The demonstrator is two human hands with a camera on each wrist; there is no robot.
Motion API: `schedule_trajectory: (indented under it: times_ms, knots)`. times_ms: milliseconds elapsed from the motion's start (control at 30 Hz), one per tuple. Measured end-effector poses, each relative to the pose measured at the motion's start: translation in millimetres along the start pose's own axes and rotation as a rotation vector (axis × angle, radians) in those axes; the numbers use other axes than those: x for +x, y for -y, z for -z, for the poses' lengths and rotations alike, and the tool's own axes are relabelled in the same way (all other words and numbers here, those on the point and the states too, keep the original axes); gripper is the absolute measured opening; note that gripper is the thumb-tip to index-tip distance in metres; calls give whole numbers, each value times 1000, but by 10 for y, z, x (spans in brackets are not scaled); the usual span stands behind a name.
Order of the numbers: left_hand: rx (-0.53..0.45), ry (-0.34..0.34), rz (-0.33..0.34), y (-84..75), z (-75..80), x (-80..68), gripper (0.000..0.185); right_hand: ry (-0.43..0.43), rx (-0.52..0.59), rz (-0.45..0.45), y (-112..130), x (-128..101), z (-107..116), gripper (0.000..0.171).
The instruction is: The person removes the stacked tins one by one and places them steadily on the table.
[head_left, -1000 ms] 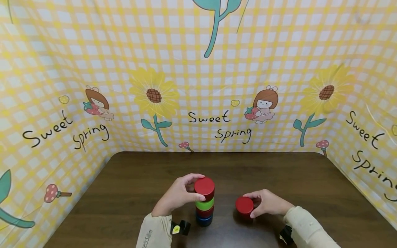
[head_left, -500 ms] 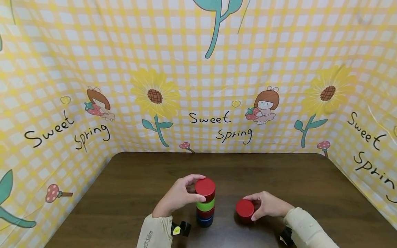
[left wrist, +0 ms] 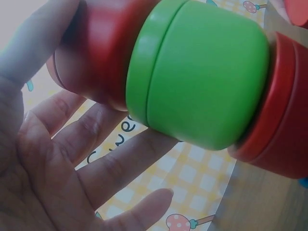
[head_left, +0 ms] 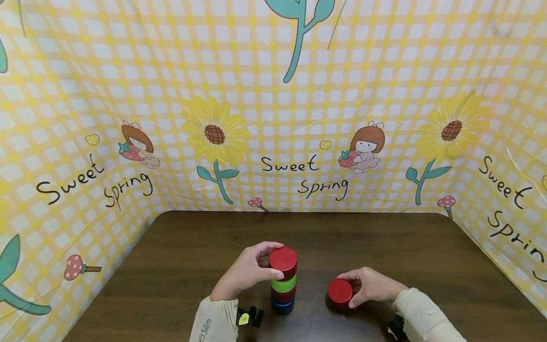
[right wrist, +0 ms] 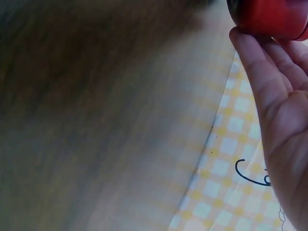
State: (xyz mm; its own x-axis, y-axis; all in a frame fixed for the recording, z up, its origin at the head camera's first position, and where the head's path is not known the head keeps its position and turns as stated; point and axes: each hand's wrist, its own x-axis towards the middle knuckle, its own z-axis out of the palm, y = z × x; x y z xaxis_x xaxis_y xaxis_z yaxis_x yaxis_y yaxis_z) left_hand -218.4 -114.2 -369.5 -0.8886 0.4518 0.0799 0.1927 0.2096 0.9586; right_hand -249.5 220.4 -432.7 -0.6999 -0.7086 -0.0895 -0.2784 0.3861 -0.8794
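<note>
A stack of round blocks stands on the dark wooden table (head_left: 192,266): blue (head_left: 279,305) at the bottom, then red (head_left: 282,294), green (head_left: 282,284) and a red top block (head_left: 283,259). My left hand (head_left: 249,270) grips the top red block from the left, thumb in front and fingers behind. The left wrist view shows the green block (left wrist: 202,77) close up, with the top red block (left wrist: 91,53) in my fingers (left wrist: 120,163). To the right, my right hand (head_left: 367,285) holds a separate red block (head_left: 340,291), whose edge (right wrist: 269,17) shows at my fingertips (right wrist: 250,53).
A yellow checked backdrop (head_left: 290,118) with sunflowers and "Sweet Spring" lettering walls in the table at the back and on both sides. Both forearms wear light sleeves (head_left: 209,323) with dark wrist cameras.
My right hand and its red block have drifted slightly right and toward me. The left hand stays on the stack's top block.
</note>
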Motion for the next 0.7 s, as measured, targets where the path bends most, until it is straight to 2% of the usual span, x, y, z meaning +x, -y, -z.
schedule_trajectory:
  times_ms: [200, 400, 700]
  knots:
    - [1, -2, -2, 9, 0, 1, 57, -23, -58, -20, 22, -35, 2, 60]
    - [-6, 0, -15, 30, 4, 1, 58, -12, -35, -41, 9, -56, 7, 60]
    - [-3, -11, -10, 24, -8, 1, 58, 11, 17, -1, -23, -70, 4, 61]
